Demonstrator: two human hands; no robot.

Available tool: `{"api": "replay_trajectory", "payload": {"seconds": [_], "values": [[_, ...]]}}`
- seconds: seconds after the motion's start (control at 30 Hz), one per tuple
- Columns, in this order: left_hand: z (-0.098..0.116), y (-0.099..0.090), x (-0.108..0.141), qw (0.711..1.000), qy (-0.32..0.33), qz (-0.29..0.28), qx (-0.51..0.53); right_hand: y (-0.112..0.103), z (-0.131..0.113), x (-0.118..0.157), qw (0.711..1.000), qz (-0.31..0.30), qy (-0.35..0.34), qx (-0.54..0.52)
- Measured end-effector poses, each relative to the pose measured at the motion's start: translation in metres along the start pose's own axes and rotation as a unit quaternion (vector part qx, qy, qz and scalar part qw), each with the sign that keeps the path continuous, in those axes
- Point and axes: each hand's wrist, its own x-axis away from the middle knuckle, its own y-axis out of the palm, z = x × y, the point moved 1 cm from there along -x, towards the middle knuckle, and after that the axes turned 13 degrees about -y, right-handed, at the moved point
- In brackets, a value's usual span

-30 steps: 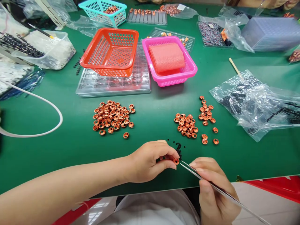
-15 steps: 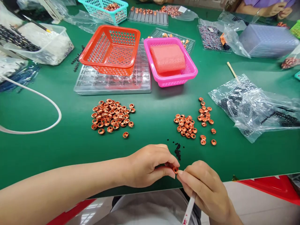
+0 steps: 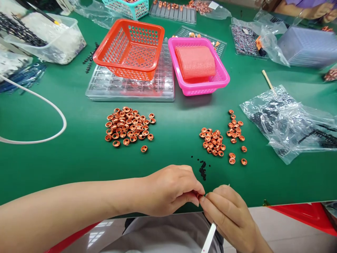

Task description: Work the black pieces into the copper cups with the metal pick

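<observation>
My left hand [image 3: 168, 189] is closed, pinching a small copper-coloured cup-shaped piece [image 3: 199, 197] between thumb and fingers near the table's front edge. Most of that piece is covered by fingertips. Pressed against it are the thumb and finger of my right hand [image 3: 231, 214], which also grips a white stick-like tool [image 3: 209, 239] slanting down out of its palm. Just beyond the hands lies a small cluster of tiny black pieces [image 3: 202, 170]. Farther out sit a small heap of copper-coloured pieces [image 3: 213, 141], looser ones [image 3: 234, 130] to its right, and a larger heap [image 3: 126, 124] to the left.
An orange basket [image 3: 126, 68] rests on clear compartment boxes [image 3: 129, 93]. Beside it, a pink basket [image 3: 225, 81] holds pink foam. Clear bags [image 3: 286, 119] with black parts lie at right, a white cord [image 3: 64, 123] at left. Another person's hands [image 3: 322, 12] show at far right.
The view has shifted slightly, so the table's contents sit farther right. Both hands remain together; the copper-coloured piece has turned and is more covered by the fingertips.
</observation>
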Motion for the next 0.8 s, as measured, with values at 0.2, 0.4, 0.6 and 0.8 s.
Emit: {"api": "replay_trajectory", "payload": {"seconds": [0.2,0.4,0.6,0.8], "values": [[-0.001,0.001,0.001,1.000,0.000,-0.002,0.003,-0.002,0.002,-0.004,0.999,-0.017,-0.002,-0.030],[0.000,0.003,0.003,1.000,-0.016,-0.001,0.013,-0.005,0.004,-0.012,0.999,-0.017,-0.001,-0.045],[-0.001,0.005,0.004,0.999,-0.022,0.014,0.025,-0.006,0.005,-0.015,0.998,-0.028,0.009,-0.059],[-0.002,0.007,0.005,0.999,-0.031,0.019,0.024,-0.007,0.007,-0.017,0.996,-0.045,0.013,-0.076]]}}
